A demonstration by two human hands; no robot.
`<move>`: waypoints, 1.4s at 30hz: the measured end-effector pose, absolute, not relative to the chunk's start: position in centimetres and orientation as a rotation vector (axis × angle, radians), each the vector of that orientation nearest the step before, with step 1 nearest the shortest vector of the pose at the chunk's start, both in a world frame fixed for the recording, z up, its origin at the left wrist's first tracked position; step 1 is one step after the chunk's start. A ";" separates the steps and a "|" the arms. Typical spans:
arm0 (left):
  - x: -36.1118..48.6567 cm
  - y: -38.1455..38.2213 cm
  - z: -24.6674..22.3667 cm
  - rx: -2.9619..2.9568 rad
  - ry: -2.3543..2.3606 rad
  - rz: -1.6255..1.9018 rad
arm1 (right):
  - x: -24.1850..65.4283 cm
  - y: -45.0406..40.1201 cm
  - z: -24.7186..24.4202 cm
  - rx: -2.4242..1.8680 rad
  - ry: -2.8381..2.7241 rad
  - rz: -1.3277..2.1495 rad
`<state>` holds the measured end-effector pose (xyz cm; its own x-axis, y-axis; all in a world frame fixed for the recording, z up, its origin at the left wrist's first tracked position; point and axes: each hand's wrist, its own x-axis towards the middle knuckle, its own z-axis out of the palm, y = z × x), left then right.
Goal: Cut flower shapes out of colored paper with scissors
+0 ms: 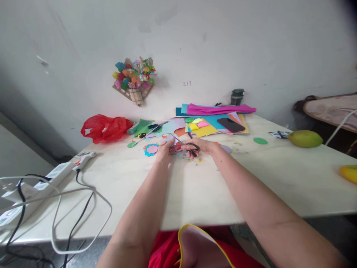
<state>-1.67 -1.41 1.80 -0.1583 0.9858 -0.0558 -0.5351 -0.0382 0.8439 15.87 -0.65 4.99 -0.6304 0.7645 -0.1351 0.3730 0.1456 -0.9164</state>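
My right hand (pixel 205 145) is wrapped round the black handles of a pair of scissors (pixel 192 149), whose blades point left and away from me. My left hand (pixel 165 148) is closed at the blade tips, apparently pinching a small lilac piece of craft sheet (pixel 175 140); its fingertips are small and partly hidden. Left of that hand lies a scalloped flower cut-out (pixel 151 149), pink on blue. Small coloured scraps (pixel 197 162) are strewn under and around both hands.
Behind the hands are stacked coloured sheets (pixel 206 130), a dark phone (pixel 231 125) and another pair of scissors (pixel 156 127). A red plastic bag (pixel 104 128) sits at the left, above a power strip (pixel 55 173) with loose cables. A green-yellow fruit (pixel 305 138) is at the right.
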 end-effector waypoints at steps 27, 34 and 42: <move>-1.6 -0.6 0.9 0.681 0.940 1.618 | 15.5 -0.6 4.3 -1.053 -1.980 1.454; -1.5 -0.8 1.3 0.656 0.923 1.623 | 15.6 -0.5 4.2 -1.056 -1.931 1.473; -1.4 -1.0 1.5 0.649 0.946 1.616 | 15.5 -0.8 4.4 -1.038 -1.941 1.477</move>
